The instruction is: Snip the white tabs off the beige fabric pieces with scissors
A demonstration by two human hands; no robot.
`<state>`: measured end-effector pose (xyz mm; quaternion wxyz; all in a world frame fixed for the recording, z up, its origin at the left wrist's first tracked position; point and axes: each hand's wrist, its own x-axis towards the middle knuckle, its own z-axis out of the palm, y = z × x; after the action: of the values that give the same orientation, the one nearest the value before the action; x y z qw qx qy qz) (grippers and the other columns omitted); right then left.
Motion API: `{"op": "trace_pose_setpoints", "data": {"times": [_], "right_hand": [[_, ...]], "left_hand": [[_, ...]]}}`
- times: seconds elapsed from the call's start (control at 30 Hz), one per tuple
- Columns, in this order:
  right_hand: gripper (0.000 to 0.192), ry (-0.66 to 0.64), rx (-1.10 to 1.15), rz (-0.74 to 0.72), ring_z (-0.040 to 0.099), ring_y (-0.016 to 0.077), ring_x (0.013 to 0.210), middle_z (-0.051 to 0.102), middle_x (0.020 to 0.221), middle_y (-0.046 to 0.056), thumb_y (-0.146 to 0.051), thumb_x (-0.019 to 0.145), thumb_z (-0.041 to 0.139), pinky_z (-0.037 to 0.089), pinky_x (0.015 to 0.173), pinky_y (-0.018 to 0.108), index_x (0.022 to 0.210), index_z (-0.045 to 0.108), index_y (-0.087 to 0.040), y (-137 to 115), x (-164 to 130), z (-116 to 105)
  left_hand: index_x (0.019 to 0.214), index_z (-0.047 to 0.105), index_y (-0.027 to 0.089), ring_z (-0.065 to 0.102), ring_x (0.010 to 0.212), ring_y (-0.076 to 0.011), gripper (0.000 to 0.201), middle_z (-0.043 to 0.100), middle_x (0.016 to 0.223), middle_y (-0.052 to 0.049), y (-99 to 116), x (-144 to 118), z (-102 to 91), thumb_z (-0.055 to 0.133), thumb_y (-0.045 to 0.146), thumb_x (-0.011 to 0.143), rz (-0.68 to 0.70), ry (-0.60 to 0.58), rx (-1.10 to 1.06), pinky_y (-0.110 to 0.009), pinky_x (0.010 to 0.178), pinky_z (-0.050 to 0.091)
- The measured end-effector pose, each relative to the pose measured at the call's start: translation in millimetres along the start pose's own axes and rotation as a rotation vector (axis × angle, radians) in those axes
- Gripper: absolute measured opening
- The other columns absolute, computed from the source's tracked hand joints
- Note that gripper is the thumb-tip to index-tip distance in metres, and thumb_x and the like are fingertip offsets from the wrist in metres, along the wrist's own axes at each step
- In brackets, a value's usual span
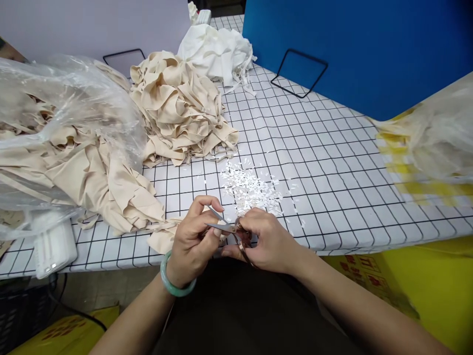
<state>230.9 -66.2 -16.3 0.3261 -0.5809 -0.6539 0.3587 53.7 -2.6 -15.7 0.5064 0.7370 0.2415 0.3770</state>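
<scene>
My right hand grips small scissors with rose-coloured handles, blades parted and pointing left. My left hand, with a green bangle on the wrist, pinches a piece of beige fabric right at the blades, at the table's near edge. A scatter of tiny white clippings lies on the gridded tablecloth just beyond both hands.
A clear plastic bag of beige fabric pieces spills at the left. A beige pile and a white pile sit behind. Another plastic bag lies at the right, a blue board behind, yellow boxes below.
</scene>
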Motion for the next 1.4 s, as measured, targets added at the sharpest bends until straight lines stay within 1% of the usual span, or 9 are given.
{"op": "trace_pose_setpoints", "data": {"times": [0.5,0.63,0.7,0.83,0.93,1.0,1.1,1.27,1.4], "right_hand": [[0.060,0.151,-0.014,0.193,0.037,0.0109,0.049,0.040,0.047,-0.005,-0.063,0.080,0.067,0.033,0.056,0.027,0.052,0.035,-0.021,36.5,-30.9,-2.3],[0.055,0.215,0.151,0.404,0.042,0.0119,0.049,0.047,0.049,-0.003,-0.068,0.073,0.072,0.035,0.051,0.027,0.054,0.049,-0.021,46.9,-35.5,-8.7],[0.047,0.277,0.238,0.452,0.057,0.0167,0.060,0.063,0.063,0.001,-0.066,0.070,0.076,0.045,0.057,0.028,0.069,0.063,-0.020,47.4,-33.2,-12.5],[0.057,0.264,0.452,0.181,0.067,0.0254,0.098,0.072,0.107,0.007,-0.059,0.064,0.084,0.055,0.086,0.037,0.105,0.068,-0.023,24.8,-5.0,-6.2],[0.046,0.226,0.569,0.109,0.069,0.0207,0.082,0.072,0.090,0.003,-0.050,0.067,0.086,0.058,0.075,0.033,0.101,0.068,-0.023,-3.2,27.4,11.6],[0.035,0.265,0.601,0.129,0.067,0.0171,0.071,0.068,0.078,0.000,-0.045,0.070,0.084,0.057,0.065,0.029,0.092,0.067,-0.023,-14.7,44.4,21.4],[0.031,0.306,0.667,0.173,0.066,0.0141,0.066,0.068,0.075,-0.001,-0.041,0.072,0.083,0.056,0.058,0.025,0.089,0.065,-0.022,-14.4,56.4,26.0],[0.030,0.302,0.703,0.237,0.067,0.0133,0.065,0.069,0.070,-0.001,-0.037,0.072,0.085,0.055,0.055,0.021,0.087,0.064,-0.021,-1.4,52.7,27.6],[0.029,0.291,0.694,0.215,0.067,0.0137,0.067,0.069,0.069,-0.001,-0.037,0.074,0.084,0.054,0.058,0.022,0.086,0.064,-0.020,-6.5,50.5,30.6]], "left_hand": [[0.079,0.067,0.018,0.051,0.106,-0.0241,0.023,0.057,0.071,-0.006,-14.9,23.1,30.7,0.053,0.022,0.097,0.017,-0.164,-0.057,-0.035,0.084,0.047],[0.077,0.067,0.017,0.050,0.110,-0.0257,0.025,0.056,0.068,-0.007,-18.8,19.5,28.4,0.054,0.025,0.097,-0.059,-0.143,-0.081,-0.035,0.084,0.048],[0.077,0.067,0.018,0.050,0.113,-0.0269,0.027,0.055,0.065,-0.007,-16.3,17.7,21.0,0.052,0.026,0.098,-0.106,-0.125,-0.091,-0.037,0.088,0.048],[0.078,0.068,0.018,0.053,0.119,-0.0265,0.029,0.063,0.087,-0.011,6.3,25.6,-7.8,0.049,0.025,0.098,-0.145,-0.216,-0.120,-0.040,0.100,0.048],[0.083,0.070,0.016,0.058,0.116,-0.0246,0.028,0.060,0.116,-0.012,28.3,37.9,-43.1,0.047,0.023,0.097,-0.098,-0.275,-0.073,-0.040,0.104,0.049],[0.088,0.069,0.016,0.058,0.115,-0.0235,0.025,0.059,0.118,-0.012,34.4,38.7,-69.5,0.046,0.020,0.096,-0.029,-0.096,0.068,-0.041,0.105,0.047],[0.097,0.066,0.015,0.058,0.110,-0.0221,0.022,0.060,0.113,-0.011,20.2,20.4,-98.3,0.045,0.011,0.090,-0.026,0.091,0.348,-0.042,0.101,0.049],[0.106,0.066,0.013,0.060,0.100,-0.0230,0.026,0.063,0.103,-0.011,-34.2,-21.9,-94.0,0.054,0.010,0.083,-0.209,-0.291,0.612,-0.040,0.091,0.054],[0.089,0.070,0.012,0.063,0.088,-0.0216,0.019,0.066,0.092,-0.010,-40.3,-25.2,-96.4,0.051,0.010,0.085,-0.237,-0.291,0.678,-0.038,0.084,0.054]]}}
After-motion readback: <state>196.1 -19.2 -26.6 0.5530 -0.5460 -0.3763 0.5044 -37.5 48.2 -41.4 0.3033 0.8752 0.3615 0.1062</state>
